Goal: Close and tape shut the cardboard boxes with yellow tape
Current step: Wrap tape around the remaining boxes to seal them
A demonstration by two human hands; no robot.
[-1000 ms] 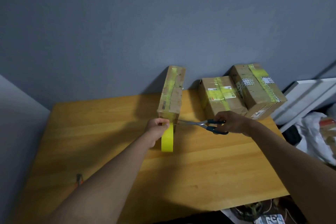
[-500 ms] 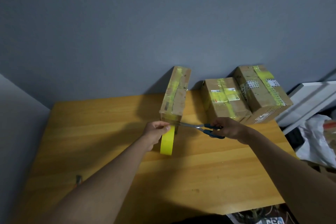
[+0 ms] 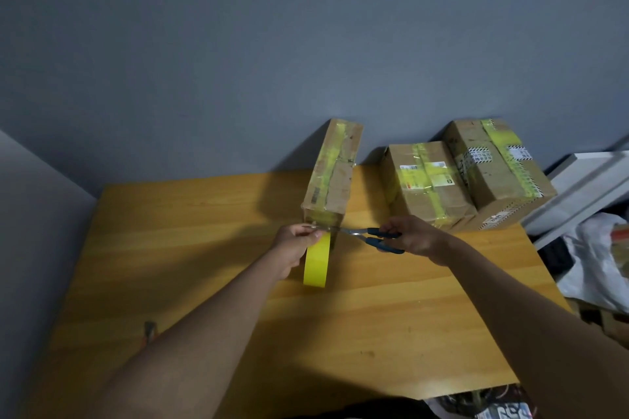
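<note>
A tall narrow cardboard box (image 3: 332, 177) stands on edge on the wooden table (image 3: 204, 248), with yellow tape running along its top face and down its near end. My left hand (image 3: 295, 244) grips the yellow tape roll (image 3: 317, 260), which hangs just in front of the box's near end. My right hand (image 3: 413, 237) holds blue-handled scissors (image 3: 369, 237), their blades reaching left to the strip of tape between roll and box. Two more taped boxes, a lower one (image 3: 425, 184) and a taller one (image 3: 498, 170), sit at the back right.
A grey wall rises behind the table. An orange-handled tool (image 3: 148, 333) lies near the table's left front edge. Right of the table are a white board (image 3: 585, 180), a white plastic bag (image 3: 599, 258) and clutter on the floor.
The view has shifted slightly. My right hand has kept the scissors at the tape by the box's near end, and my left hand still holds the roll there.
</note>
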